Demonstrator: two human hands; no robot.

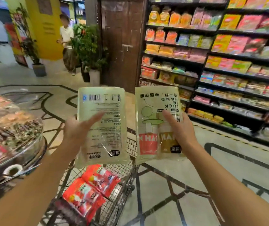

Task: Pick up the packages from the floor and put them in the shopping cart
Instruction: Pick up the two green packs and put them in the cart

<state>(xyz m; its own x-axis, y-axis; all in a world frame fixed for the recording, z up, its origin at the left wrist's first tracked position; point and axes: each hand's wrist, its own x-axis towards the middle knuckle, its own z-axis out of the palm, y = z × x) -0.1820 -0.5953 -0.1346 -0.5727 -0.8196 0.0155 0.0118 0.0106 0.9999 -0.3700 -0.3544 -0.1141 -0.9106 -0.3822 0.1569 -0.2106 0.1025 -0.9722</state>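
Packages are partly loaded already: the wire shopping cart (129, 175) stands low in the middle of the view, and two red snack packs (91, 188) lie side by side on its mesh bottom, reaching toward its near edge. Two pale green flat packages are held up in the air above the cart's far end, neither yet inside. The left hand (76, 132) grips the back-printed package (102, 126), which hangs over the cart's far edge; the right hand (182, 129) grips the front-printed package (156, 123), which hangs over the cart's far right corner and partly past its right rim. By my reading both only need lowering in. No package shows on the patterned floor (228, 168) in view.
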